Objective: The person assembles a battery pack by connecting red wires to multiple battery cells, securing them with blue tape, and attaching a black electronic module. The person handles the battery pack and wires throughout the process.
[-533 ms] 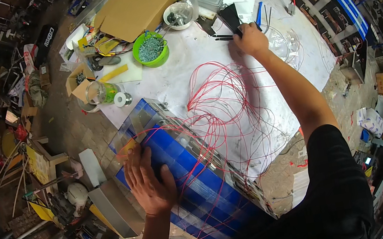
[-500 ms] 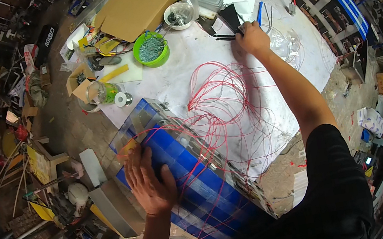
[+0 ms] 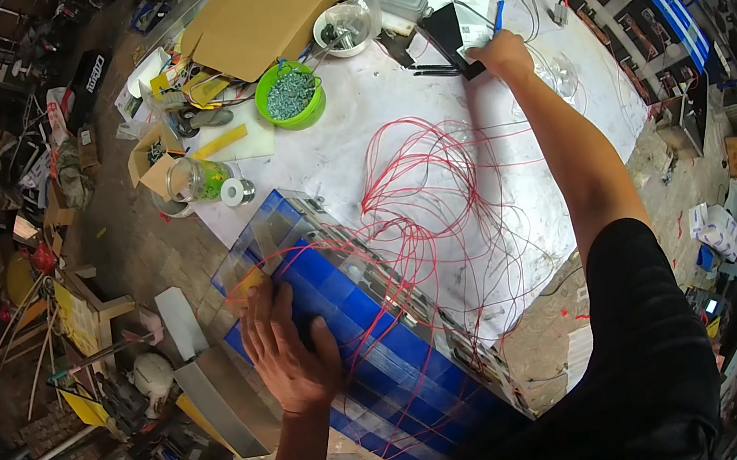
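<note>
My left hand (image 3: 286, 346) lies with its fingers stretched out on a long pack (image 3: 369, 322) wrapped in blue and banded with clear tape. Thin red wires (image 3: 414, 149) run from the pack's upper edge and spread in loose loops over the white table covering. Across the table, my right hand (image 3: 503, 56) has its fingers curled by a small white-labelled packet (image 3: 473, 29) and a flat black piece (image 3: 442, 30). What those fingers grip, if anything, I cannot make out. A blue-handled tool (image 3: 498, 15) lies just beyond that hand.
A green bowl of small grey parts (image 3: 293, 96), a white bowl (image 3: 345, 29) and a cardboard sheet (image 3: 264, 13) occupy the far side. Near the left edge are a glass jar (image 3: 196, 179) and a white spool (image 3: 234, 192). Another blue-edged pack (image 3: 634, 10) stands far right.
My right hand has shifted slightly right. The white-labelled packet now shows by its fingers, and the black piece has turned or moved a little. My left hand stays on the pack.
</note>
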A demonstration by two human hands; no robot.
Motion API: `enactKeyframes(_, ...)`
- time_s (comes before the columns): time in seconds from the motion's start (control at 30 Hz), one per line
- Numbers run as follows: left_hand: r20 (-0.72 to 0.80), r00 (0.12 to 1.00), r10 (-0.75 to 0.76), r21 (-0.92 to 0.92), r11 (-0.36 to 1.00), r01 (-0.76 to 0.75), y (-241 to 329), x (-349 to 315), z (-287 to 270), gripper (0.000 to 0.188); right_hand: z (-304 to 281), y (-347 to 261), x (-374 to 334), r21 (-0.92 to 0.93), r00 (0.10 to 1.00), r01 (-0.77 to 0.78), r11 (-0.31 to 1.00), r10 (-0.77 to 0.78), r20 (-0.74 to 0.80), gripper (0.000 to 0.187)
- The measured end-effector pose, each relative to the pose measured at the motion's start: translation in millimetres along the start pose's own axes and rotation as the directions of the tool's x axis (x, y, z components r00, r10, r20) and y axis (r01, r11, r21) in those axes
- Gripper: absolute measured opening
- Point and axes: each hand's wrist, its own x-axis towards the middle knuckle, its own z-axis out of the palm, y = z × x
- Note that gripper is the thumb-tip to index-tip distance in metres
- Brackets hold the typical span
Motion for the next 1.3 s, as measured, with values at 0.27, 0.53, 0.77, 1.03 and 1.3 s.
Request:
enactKeyframes(0.27,0.001,1.0,-0.013,0.001,1.0,0.013,0,-1,0,0.049,16,8,14,0.198,0.982,0.185,0.962,-0.174,-0.072,0.038)
enactKeyframes(0.53,0.015,1.0,-0.017,0.004,1.0,0.017,0,0,0,0.049,46,47,33,0.663,0.881,0.436,0.608,-0.437,-0.179,0.016)
enactKeyframes(0.77,0.015,1.0,-0.02,-0.007,1.0,0.02,0,0,1,0.049,25,37,25,0.837,0.961,0.035,0.546,-0.247,0.121,0.016)
enactKeyframes(1.03,0.021,0.999,-0.025,-0.002,1.0,0.025,-1,2,1,0.049,9,22,29,0.808,0.983,-0.009,0.589,-0.145,0.117,0.024)
enactKeyframes(1.3,-0.021,1.0,-0.013,-0.046,0.999,0.012,-5,0,3,0.048,0,-20,78,0.121,0.85,0.429,0.895,-0.355,-0.389,0.053)
